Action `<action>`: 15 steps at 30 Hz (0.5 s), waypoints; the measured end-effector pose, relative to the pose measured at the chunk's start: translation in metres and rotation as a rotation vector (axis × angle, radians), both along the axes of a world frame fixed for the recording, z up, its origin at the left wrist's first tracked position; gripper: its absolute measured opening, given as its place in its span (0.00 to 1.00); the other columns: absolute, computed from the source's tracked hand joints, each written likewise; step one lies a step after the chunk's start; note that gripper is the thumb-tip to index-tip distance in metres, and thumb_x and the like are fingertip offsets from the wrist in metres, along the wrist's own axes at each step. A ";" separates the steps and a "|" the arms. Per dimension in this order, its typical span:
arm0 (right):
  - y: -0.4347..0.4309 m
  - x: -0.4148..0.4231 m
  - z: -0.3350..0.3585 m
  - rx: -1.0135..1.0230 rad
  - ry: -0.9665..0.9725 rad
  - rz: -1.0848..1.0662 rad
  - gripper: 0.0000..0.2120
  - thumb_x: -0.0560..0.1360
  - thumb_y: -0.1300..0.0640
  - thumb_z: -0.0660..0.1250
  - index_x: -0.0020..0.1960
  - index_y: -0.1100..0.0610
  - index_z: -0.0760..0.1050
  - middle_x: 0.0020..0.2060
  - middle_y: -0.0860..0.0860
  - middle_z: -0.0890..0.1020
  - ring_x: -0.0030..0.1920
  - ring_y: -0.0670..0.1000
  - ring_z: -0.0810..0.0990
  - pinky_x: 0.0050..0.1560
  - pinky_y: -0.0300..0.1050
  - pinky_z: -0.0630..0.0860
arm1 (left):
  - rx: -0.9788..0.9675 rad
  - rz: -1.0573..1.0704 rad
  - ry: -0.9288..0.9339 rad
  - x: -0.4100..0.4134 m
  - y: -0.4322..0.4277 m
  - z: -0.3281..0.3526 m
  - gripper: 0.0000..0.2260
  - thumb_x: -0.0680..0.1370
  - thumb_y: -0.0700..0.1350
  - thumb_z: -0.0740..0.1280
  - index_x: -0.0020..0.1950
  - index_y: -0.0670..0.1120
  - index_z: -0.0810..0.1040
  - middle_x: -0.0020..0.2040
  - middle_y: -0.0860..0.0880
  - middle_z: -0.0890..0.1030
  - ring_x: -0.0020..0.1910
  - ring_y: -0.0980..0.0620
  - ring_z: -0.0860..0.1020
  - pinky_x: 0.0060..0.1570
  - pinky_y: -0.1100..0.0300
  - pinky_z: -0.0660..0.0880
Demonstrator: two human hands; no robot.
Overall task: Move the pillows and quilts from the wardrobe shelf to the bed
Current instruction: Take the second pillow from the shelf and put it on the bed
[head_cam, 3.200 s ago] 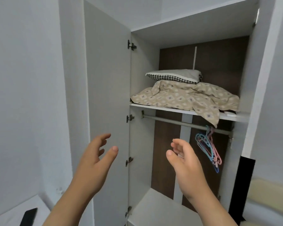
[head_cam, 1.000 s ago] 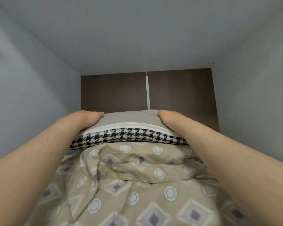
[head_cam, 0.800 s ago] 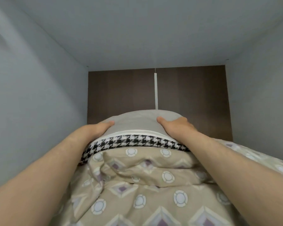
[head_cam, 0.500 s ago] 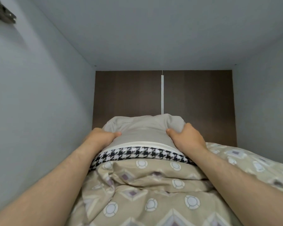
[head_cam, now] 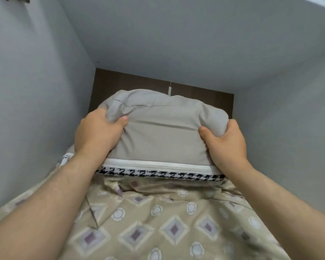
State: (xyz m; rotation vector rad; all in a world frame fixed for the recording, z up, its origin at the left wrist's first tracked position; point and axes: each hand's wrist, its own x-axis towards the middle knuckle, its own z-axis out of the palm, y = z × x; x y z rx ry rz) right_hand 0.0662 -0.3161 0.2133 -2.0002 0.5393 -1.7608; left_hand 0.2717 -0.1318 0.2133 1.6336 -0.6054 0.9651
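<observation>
We see the pillow [head_cam: 161, 132] in the upper wardrobe compartment, directly above the quilt [head_cam: 158, 222]. Its plain grey face is turned up toward us, and its near edge shows a white zip band [head_cam: 158, 164] over a black-and-white houndstooth border [head_cam: 158, 173]. Both hands are grasping it. The left hand [head_cam: 98, 134] is clenched on the pillow's left side, with the thumb pressed into the grey fabric and cloth bunched above the knuckles. The right hand [head_cam: 225, 145] is clamped on the right side, its thumb dug into the top face and its fingers wrapped round the corner out of sight. The fabric is creased and puckered at both grips. We cannot tell whether the pillow's underside rests on the quilt or is raised off it, as a band of shadow lies under the houndstooth edge.

The quilt is beige with diamond and ring motifs. It lies rumpled beneath both forearms and spreads across the bottom of the compartment, so it hides the shelf.

Behind the pillow is a dark brown back panel [head_cam: 131, 85] with a thin white strip [head_cam: 169, 90] down its middle. Pale grey side walls [head_cam: 36, 91] and a pale top panel [head_cam: 176, 44] enclose the space.
</observation>
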 end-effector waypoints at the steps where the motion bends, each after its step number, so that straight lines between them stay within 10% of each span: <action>1: 0.005 -0.014 -0.004 0.009 -0.011 0.018 0.20 0.69 0.44 0.71 0.53 0.53 0.69 0.43 0.43 0.76 0.47 0.52 0.77 0.49 0.50 0.74 | -0.022 -0.027 -0.014 -0.011 0.003 -0.003 0.17 0.71 0.61 0.67 0.44 0.47 0.78 0.45 0.42 0.82 0.47 0.36 0.78 0.46 0.48 0.75; 15: 0.069 -0.243 -0.103 0.173 0.011 0.044 0.32 0.68 0.45 0.73 0.66 0.55 0.66 0.56 0.50 0.79 0.57 0.54 0.78 0.58 0.56 0.75 | -0.117 -0.272 0.065 -0.236 0.051 -0.106 0.15 0.71 0.57 0.68 0.39 0.45 0.77 0.37 0.47 0.80 0.39 0.43 0.77 0.40 0.49 0.74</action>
